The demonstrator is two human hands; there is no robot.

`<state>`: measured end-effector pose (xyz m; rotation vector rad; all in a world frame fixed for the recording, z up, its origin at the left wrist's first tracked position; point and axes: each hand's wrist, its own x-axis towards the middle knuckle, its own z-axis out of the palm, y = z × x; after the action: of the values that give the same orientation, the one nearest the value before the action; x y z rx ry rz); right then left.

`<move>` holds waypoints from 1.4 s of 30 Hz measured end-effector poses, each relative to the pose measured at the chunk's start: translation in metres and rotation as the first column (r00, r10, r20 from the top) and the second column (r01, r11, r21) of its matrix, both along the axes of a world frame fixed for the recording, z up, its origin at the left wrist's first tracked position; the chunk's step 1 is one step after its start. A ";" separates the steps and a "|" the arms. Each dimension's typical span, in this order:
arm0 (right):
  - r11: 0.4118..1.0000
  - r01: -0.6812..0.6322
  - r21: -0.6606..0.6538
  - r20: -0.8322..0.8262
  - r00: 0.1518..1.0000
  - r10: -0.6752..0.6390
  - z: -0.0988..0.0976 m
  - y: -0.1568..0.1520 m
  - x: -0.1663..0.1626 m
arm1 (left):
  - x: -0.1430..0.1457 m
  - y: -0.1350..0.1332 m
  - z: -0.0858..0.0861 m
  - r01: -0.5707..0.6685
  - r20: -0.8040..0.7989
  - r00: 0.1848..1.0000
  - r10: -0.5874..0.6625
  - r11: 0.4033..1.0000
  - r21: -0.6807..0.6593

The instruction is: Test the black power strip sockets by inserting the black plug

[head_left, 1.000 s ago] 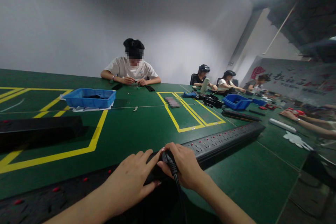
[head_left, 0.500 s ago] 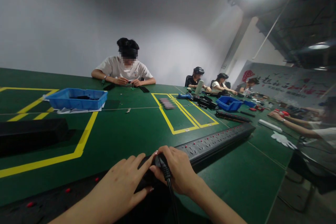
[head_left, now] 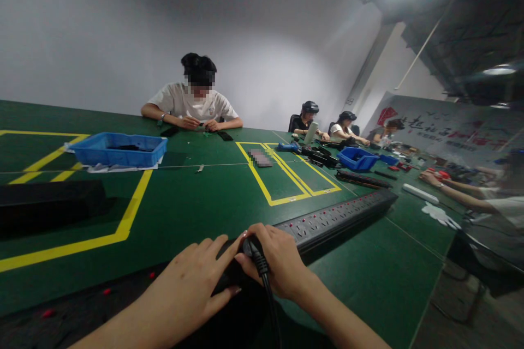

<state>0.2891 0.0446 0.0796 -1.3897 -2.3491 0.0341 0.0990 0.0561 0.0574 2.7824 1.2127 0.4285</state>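
A long black power strip (head_left: 335, 222) with rows of sockets and small red switches runs across the table beneath both hands. My left hand (head_left: 190, 278) grips the strip across its middle, thumb on the near side and fingers over the top. Beside it, my right hand (head_left: 278, 259) is closed round a black plug (head_left: 249, 247) at the strip's top face. A black power cord (head_left: 268, 294) hangs from the plug toward me. The plug's prongs are hidden, so I cannot tell how deep they sit in a socket.
A blue tray (head_left: 118, 151) with dark parts and a long black object (head_left: 53, 199) lie at left. Yellow tape (head_left: 286, 201) marks the green table. Another blue bin (head_left: 357, 159) and a white glove (head_left: 440, 214) are at right. Co-workers sit around the table.
The view has shifted very slightly. Both hands keep the same hold on the strip and the plug.
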 end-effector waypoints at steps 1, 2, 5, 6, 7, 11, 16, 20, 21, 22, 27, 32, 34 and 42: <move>1.000 -0.005 0.006 -0.002 1.000 0.005 0.000 0.000 0.000 | 0.000 0.000 0.000 -0.003 0.006 1.000 0.003 1.000 0.001; 1.000 -0.007 0.012 -0.004 1.000 0.007 0.000 0.000 0.000 | 0.000 0.000 -0.001 -0.006 0.009 1.000 0.006 1.000 0.000; 1.000 -0.001 0.020 -0.007 1.000 0.001 0.000 0.000 0.000 | 0.000 0.000 -0.001 -0.005 0.004 1.000 0.005 1.000 -0.006; 1.000 -0.002 0.019 -0.006 1.000 0.002 0.000 0.000 0.000 | 0.000 -0.001 -0.001 -0.004 0.001 1.000 0.004 1.000 -0.005; 1.000 -0.005 0.018 -0.006 1.000 0.005 0.000 0.000 0.000 | 0.000 -0.001 -0.001 -0.005 0.000 1.000 0.005 1.000 -0.002; 1.000 -0.016 0.009 -0.005 1.000 0.016 0.001 0.000 0.001 | 0.001 -0.001 0.001 -0.009 0.003 1.000 0.009 1.000 0.005; 1.000 -0.017 0.014 -0.009 1.000 0.017 0.002 0.000 0.001 | 0.001 0.000 0.003 -0.005 -0.021 1.000 0.005 1.000 -0.018; 1.000 -0.017 0.007 -0.001 1.000 0.017 0.002 0.000 0.001 | 0.001 -0.001 0.004 -0.003 -0.045 0.999 0.003 1.000 -0.017; 1.000 -0.015 0.007 0.001 1.000 0.015 0.002 0.000 0.001 | 0.001 -0.002 0.003 -0.003 -0.049 0.999 0.002 1.000 -0.017; 1.000 -0.012 0.008 0.003 1.000 0.012 0.002 0.000 0.001 | 0.001 -0.002 0.003 -0.004 -0.049 0.999 0.003 1.000 -0.016; 1.000 -0.002 0.021 0.008 1.000 0.002 -0.001 0.000 0.001 | 0.000 -0.001 0.000 -0.005 -0.026 1.000 0.004 1.000 -0.019; 1.000 -0.007 0.023 0.014 1.000 0.007 -0.002 0.001 0.001 | 0.002 0.000 0.001 -0.026 -0.036 0.999 0.025 1.000 -0.005; 1.000 -0.010 0.028 0.010 1.000 0.010 -0.001 0.001 0.001 | 0.003 0.000 0.001 -0.024 -0.037 0.999 0.024 1.000 0.001; 1.000 -0.023 0.008 0.015 1.000 0.023 0.003 0.000 0.002 | 0.001 0.000 -0.005 -0.024 -0.027 0.999 0.025 1.000 0.014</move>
<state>0.2909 0.0445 0.0825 -1.3635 -2.3753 0.0212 0.0998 0.0557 0.0526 2.7965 1.2554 0.4035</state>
